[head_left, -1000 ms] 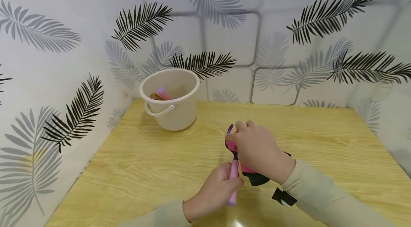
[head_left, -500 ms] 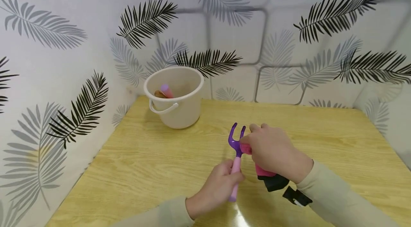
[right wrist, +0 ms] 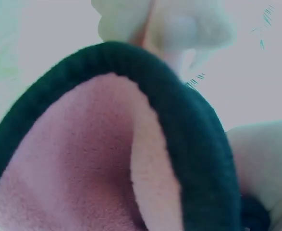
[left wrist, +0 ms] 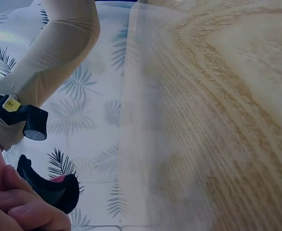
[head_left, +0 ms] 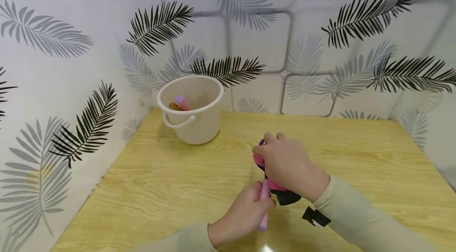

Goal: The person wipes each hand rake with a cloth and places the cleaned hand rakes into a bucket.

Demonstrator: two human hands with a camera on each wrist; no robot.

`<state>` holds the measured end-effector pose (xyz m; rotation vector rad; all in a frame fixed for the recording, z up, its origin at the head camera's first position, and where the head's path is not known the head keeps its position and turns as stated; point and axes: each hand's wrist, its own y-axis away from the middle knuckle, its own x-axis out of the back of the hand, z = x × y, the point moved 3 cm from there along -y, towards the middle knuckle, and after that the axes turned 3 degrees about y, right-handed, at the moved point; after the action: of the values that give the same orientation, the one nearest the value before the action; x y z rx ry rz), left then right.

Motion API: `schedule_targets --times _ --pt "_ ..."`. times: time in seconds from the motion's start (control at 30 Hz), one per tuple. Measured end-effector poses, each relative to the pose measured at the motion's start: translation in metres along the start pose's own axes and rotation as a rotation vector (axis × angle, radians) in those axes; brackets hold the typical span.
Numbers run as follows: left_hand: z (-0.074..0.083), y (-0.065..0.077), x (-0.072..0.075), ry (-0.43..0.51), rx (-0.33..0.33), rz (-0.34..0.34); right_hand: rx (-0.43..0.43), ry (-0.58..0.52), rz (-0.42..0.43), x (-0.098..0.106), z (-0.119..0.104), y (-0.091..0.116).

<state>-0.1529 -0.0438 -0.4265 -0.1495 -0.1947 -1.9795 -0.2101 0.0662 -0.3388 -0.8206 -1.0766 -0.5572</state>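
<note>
- The toy rake [head_left: 264,194], with a pink handle and purple prongs, is held above the near middle of the worktop [head_left: 160,180], handle end toward the near edge and prongs pointing toward the far edge.
- The left hand [head_left: 240,216] has its fingers curled tight round the lower handle; I judge this keeps the rake steady while the other hand works on the head.
- The right hand [head_left: 285,165] is clamped on a pink cloth with a black edge [head_left: 281,193] and presses it over the prongs, so only a sliver of purple shows by the fingertips. The right wrist view shows the cloth's fleecy pink face and dark rim up close [right wrist: 107,159].
- The cloth wraps the head rather than the handle, which looks like wiping the prongs.
- Half a second ago the purple prongs stood bare beside the right hand; now the hand and cloth have slid back over them, much as a second ago. The left hand's grip has not changed.
- A black strap with a small tag [head_left: 315,217] sits on the right sleeve at the wrist.
- A cream bucket [head_left: 192,111] stands at the far left corner of the worktop, well apart from the hands, its handle hanging down in front; a pink-tipped handle [head_left: 181,102] and something brown lie inside.
</note>
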Motion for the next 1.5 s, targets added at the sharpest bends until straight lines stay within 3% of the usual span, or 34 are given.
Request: schedule_targets --times 0.1,0.3,0.4,0.67,0.97,1.23,1.5 --pt "-0.001 0.000 0.000 0.014 0.000 0.025 0.001 -0.011 -0.026 0.000 0.002 0.002" --pt "-0.003 0.001 0.001 0.038 0.017 0.066 -0.022 -0.039 -0.204 0.004 0.010 0.011" --pt "-0.004 0.002 0.001 0.064 0.017 0.072 -0.035 -0.040 -0.235 0.006 0.014 0.013" --pt "-0.004 0.004 0.004 0.050 0.000 0.092 -0.095 0.022 -0.193 -0.001 0.027 0.013" --pt "-0.005 0.003 0.003 0.067 0.004 0.109 -0.015 -0.022 -0.129 0.003 0.013 0.019" --pt "-0.006 0.007 -0.001 0.098 -0.006 0.078 -0.109 0.028 -0.166 -0.008 0.029 0.015" --pt "-0.003 0.009 0.000 0.106 -0.008 0.069 -0.104 0.061 -0.158 -0.006 0.028 0.015"
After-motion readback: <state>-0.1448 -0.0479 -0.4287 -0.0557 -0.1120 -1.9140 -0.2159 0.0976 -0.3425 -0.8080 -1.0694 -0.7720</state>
